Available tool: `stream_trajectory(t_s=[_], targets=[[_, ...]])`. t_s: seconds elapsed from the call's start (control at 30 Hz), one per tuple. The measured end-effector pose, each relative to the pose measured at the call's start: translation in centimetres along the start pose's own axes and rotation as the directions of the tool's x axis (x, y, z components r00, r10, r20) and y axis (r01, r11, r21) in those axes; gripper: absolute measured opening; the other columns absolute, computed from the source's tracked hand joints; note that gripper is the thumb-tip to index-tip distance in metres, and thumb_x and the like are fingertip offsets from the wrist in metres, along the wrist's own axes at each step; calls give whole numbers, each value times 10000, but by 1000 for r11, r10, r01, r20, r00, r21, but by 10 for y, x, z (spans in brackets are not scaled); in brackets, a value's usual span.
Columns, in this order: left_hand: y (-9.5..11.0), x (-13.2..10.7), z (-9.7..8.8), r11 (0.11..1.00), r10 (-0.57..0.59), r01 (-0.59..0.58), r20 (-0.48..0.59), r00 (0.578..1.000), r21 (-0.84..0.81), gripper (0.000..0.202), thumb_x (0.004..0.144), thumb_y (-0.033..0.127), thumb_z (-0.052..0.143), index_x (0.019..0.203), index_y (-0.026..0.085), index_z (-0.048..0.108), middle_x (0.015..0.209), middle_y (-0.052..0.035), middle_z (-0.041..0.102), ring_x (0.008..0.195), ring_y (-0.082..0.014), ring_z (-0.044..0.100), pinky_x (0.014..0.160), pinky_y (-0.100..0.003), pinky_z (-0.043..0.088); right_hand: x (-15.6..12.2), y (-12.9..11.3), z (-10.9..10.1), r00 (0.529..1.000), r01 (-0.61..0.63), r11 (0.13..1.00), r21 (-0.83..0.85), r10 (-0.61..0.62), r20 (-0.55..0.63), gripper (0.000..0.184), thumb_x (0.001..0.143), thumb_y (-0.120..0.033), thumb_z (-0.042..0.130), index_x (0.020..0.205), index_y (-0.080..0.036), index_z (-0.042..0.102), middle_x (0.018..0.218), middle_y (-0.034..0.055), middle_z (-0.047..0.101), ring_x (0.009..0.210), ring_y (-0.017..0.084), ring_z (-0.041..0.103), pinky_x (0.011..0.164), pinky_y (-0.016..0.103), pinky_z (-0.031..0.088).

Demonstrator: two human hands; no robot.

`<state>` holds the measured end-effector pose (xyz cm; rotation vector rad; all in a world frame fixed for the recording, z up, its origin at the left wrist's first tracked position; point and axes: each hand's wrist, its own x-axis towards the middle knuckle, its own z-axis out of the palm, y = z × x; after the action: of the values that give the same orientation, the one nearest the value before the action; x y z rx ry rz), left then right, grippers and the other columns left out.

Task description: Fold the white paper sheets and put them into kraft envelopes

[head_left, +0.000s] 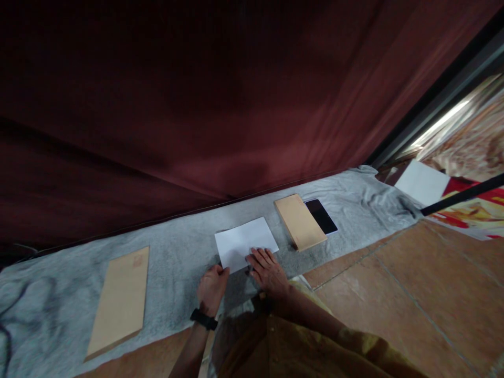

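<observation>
Broad black wristband [203, 318] circled the left wrist; material unclear. Mustard-brown cloth shirt [252, 352] showed a vertical front seam, tiny pale buttons [271, 329] beside it. Loose, creased yellowish-brown sleeve [362, 344] left the right forearm [311, 312] bare.

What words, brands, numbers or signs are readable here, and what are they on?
None can be read.
Left tan envelope: faint reddish print, too blurred.
Right tan envelope: tiny marks, too small.
Red printed item: any text is too blurred.
White paper: no text visible.
</observation>
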<state>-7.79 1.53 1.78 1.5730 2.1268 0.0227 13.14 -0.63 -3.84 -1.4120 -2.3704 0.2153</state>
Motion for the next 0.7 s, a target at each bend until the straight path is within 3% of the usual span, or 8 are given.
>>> stream_trajectory(t_s=[0.2,0.33,0.57,0.63,0.7], targets=[[-3,2,4,991,-32,30,-18,999,-127,110,901,341,552,868,238,534,788,-3,699,748,-181,685,644,-267,417,-8,15,-4,1000,-3,999,-40,4,30,507,1000,-369,538,1486,-240,480,1583,81,425,1432,270,420,1196,499,319],[-8,4,9,972,-68,57,-44,997,-228,186,878,349,591,988,239,491,812,7,689,722,-185,685,643,-273,438,-17,29,-10,999,-16,998,-58,19,38,508,1012,-386,508,1499,-247,460,1597,73,403,1440,259,414,1201,481,316],[-3,-8,8,992,-54,45,-79,995,-117,280,929,353,536,1167,208,506,918,-48,727,822,-223,709,713,-315,482,-30,44,-20,997,-71,993,-99,75,35,505,1014,-356,512,1500,-232,456,1583,81,424,1442,244,411,1202,468,315],[6,-18,13,1000,17,-18,-190,982,-4,304,967,353,454,1206,183,534,1026,-109,726,931,-255,703,798,-362,505,-29,40,-21,996,-77,992,-95,80,27,509,1008,-325,520,1501,-212,459,1575,100,432,1447,258,402,1205,485,311],[17,-29,25,974,219,-188,-312,924,127,365,992,322,367,1240,149,571,1194,-175,685,1123,-291,648,949,-423,488,-26,30,-20,997,-73,995,-71,74,19,511,1012,-313,506,1505,-189,455,1575,113,429,1457,275,382,1209,502,303]])
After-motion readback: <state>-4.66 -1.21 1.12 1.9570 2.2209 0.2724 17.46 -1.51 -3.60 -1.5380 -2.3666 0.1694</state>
